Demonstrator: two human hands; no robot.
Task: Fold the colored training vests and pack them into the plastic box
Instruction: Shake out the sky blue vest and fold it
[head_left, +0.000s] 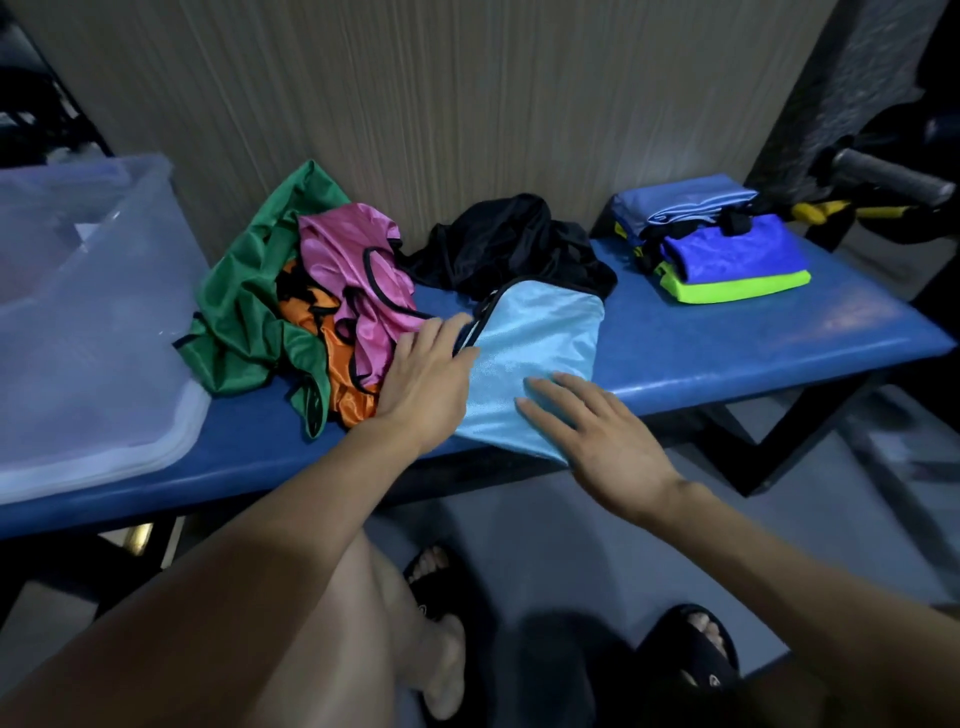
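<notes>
Lying flat on the blue bench (727, 338), a light blue vest (540, 353) sits at the near edge, folded lengthwise, with both hands on it. The left hand (431, 379) rests on its left edge, fingers straight and relaxed, gripping nothing; the right hand (592, 431) presses its near right corner with fingers spread flat. Crowding the left hand is a loose heap of three unfolded vests: one green (244, 312), one pink (358, 270) and one orange (337, 358) underneath. One black vest (509, 239) lies crumpled just beyond the light blue one, against the wall. Far right on the bench stands a stack of folded vests (717, 244), with pale blue, dark blue and neon green layers visible; their exact number I cannot tell. One clear plastic box (88, 338) stands at the left end, touching the green vest. Two feet in black sandals (691, 654) show below.
</notes>
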